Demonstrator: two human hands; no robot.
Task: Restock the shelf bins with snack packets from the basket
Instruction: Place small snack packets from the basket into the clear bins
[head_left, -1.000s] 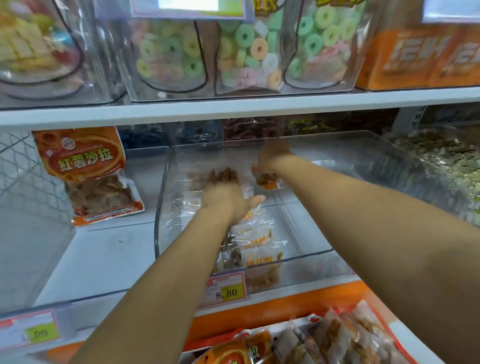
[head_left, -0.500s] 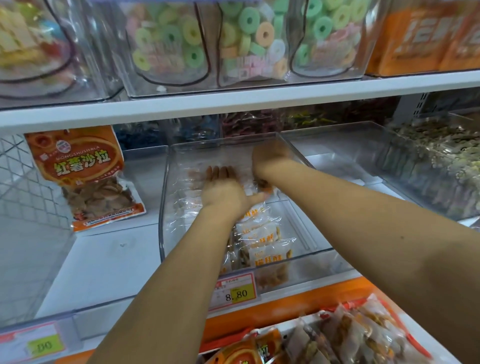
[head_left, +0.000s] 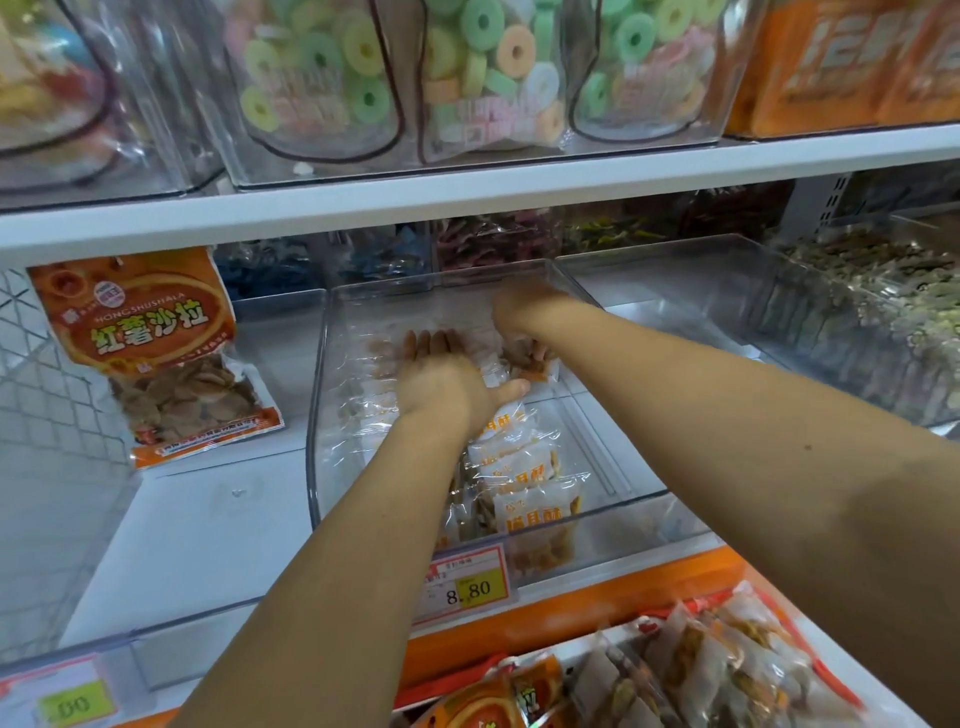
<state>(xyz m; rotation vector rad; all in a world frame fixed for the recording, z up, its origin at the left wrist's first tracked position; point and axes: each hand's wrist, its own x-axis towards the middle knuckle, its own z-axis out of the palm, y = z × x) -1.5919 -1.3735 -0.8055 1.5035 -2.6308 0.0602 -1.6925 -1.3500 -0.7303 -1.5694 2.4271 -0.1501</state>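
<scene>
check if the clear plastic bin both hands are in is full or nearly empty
Partly filled: the clear plastic bin holds one row of white snack packets down its middle, with bare floor on its right.

The clear, glossy hard-plastic bin (head_left: 324, 415) has smooth walls that catch glare. Small crinkled packets of shiny transparent film (head_left: 524, 467) lie in it. The white shelf board (head_left: 467, 195) looks smooth and matt. A glossy orange foil-like pouch (head_left: 156, 353) leans nearby, beside a glossy paper price tag (head_left: 465, 582).
</scene>
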